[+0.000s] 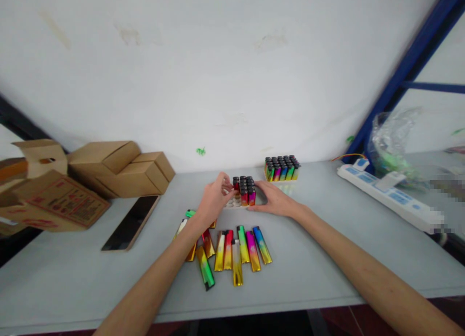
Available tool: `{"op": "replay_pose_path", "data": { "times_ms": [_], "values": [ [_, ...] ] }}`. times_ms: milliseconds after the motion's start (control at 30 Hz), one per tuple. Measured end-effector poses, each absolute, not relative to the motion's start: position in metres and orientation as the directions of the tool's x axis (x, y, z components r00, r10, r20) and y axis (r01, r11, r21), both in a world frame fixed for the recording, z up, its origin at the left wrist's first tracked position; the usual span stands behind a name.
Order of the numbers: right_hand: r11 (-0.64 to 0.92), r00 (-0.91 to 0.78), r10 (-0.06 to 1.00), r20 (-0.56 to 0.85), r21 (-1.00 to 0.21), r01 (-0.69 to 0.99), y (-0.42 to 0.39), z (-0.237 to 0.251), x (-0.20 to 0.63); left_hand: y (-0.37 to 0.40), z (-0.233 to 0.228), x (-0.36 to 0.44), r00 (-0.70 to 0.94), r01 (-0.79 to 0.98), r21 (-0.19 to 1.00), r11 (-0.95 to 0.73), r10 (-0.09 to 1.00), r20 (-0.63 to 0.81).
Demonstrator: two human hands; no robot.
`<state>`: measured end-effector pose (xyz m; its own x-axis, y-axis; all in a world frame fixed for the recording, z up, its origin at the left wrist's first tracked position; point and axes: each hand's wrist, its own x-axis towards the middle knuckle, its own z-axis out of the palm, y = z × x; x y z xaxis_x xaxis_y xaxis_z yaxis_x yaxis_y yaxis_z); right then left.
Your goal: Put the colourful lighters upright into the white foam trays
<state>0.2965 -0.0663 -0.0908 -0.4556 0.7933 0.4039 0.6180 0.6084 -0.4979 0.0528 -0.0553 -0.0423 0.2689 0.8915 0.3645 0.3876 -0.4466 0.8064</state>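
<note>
A white tray [229, 205] partly filled with upright colourful lighters [244, 190] stands mid-table. My left hand [214, 200] is at the tray's left side, fingers pinched at the top of a lighter in the tray. My right hand [274, 200] rests flat against the tray's right side, steadying it. Several loose metallic lighters [236, 251] in red, gold, green and blue lie flat on the table in front of the tray, some under my left forearm. A second tray full of lighters [282, 168] stands farther back to the right.
Cardboard boxes [119, 169] are stacked at the left, with a dark phone [131, 223] lying beside them. A white power strip [390, 198] and a clear plastic bag [395, 145] sit at the right. A white wall [218, 69] closes the back.
</note>
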Motion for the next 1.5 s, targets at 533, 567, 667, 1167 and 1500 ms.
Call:
{"op": "replay_pose_path", "data": {
  "times_ms": [533,567,667,1167,1500],
  "values": [
    [0.624,-0.467,0.781,0.416,-0.484,0.613,-0.064,-0.095,0.298,-0.165,-0.034,0.079,0.786,0.568,0.159,-0.807,0.59,0.187],
    [0.625,-0.468,0.78,0.416,-0.482,0.614,-0.064,-0.095,0.298,-0.167,-0.038,0.079,0.789,0.571,0.148,-0.807,0.59,0.173],
    [0.622,-0.467,0.782,0.412,-0.483,0.617,-0.065,-0.093,0.298,-0.168,-0.046,0.082,0.79,0.57,0.151,-0.808,0.589,0.17],
    [0.669,-0.481,0.743,0.466,-0.486,0.562,-0.058,-0.106,0.301,-0.14,-0.027,0.083,0.443,-0.128,0.991,-0.048,0.891,0.101],
    [0.688,-0.499,0.726,0.473,-0.477,0.547,-0.057,-0.104,0.301,-0.134,-0.024,0.077,0.535,-0.338,0.921,0.192,0.845,0.02]
  ]
}}
